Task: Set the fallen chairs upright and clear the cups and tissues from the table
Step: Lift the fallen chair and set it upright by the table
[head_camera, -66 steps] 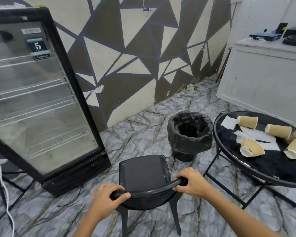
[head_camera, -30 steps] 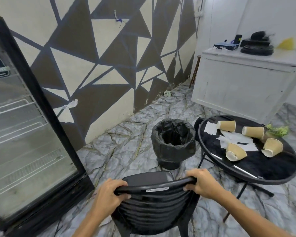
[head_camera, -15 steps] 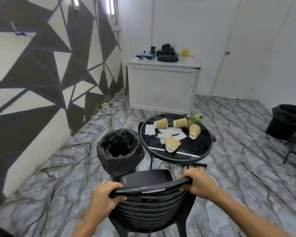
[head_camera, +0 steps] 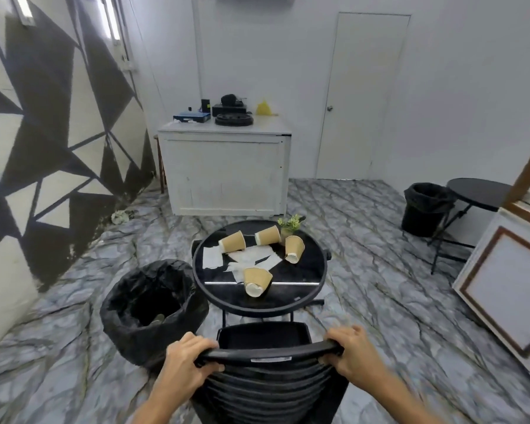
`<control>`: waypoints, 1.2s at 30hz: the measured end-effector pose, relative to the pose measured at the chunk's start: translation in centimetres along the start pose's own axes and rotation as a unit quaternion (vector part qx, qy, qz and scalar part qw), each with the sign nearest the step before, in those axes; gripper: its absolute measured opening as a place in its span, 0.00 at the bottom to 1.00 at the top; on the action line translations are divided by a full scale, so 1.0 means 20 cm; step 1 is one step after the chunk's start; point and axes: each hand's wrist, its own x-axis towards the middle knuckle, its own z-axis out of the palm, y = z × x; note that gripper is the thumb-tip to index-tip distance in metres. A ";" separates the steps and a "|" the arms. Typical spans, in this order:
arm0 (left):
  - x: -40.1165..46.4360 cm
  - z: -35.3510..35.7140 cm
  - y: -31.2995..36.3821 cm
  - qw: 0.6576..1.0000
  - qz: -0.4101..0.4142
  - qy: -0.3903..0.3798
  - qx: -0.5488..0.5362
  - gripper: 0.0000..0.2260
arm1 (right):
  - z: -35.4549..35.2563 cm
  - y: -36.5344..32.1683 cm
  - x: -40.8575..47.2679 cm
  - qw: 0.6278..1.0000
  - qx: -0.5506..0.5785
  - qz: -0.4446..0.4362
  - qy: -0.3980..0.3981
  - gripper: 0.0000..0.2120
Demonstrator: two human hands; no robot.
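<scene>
Swung round from the glass-fronted fridge and patterned wall of the earliest frame, the view now faces the white back wall with its closed door (head_camera: pixel 368 96), and the white cabinet (head_camera: pixel 225 171) sits squarely ahead instead of off to the right. Half a second ago the round black metal table (head_camera: pixel 306 289) lay further off; now it stands just beyond the black slatted plastic chair (head_camera: pixel 266 384), which is upright with its seat towards the table. Left of the table, touching its rim, stands the black bag-lined waste bin (head_camera: pixel 149 310), as before. Both hands keep their earlier grip on the chair's top rail: the left hand (head_camera: pixel 188 361) is curled closed around its left end, the right hand (head_camera: pixel 354 351) wrapped over its right end. Four brown paper cups (head_camera: pixel 256 281) lie tipped on the tabletop among flat white tissues (head_camera: pixel 251 257), unmoved, with a small green potted plant (head_camera: pixel 290 223) at the far edge.
</scene>
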 end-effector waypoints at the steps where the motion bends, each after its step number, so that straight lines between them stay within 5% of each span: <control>1: 0.01 0.03 -0.02 1.000 0.005 -0.002 0.002 0.18 | 0.01 0.02 0.01 1.000 -0.003 0.005 -0.001 0.13; 13: -0.05 0.15 -0.08 0.998 0.014 -0.022 0.050 0.14 | 0.28 0.09 -0.05 1.000 0.007 0.009 0.023 0.21; 20: -0.12 0.11 -0.07 0.987 -0.080 -0.130 0.045 0.17 | 0.29 0.12 -0.11 0.999 0.026 -0.013 -0.021 0.14; 26: -0.28 0.12 -0.03 0.967 -0.165 -0.188 0.046 0.16 | 0.36 0.12 -0.29 0.995 0.067 0.010 -0.072 0.17; 32: -0.33 0.09 0.07 0.953 -0.202 -0.228 0.013 0.21 | 0.31 0.07 -0.35 0.986 0.043 0.045 -0.156 0.35; 36: -0.28 -0.01 0.14 0.938 -0.193 -0.284 -0.042 0.35 | 0.22 -0.01 -0.38 0.985 0.062 0.033 -0.158 0.46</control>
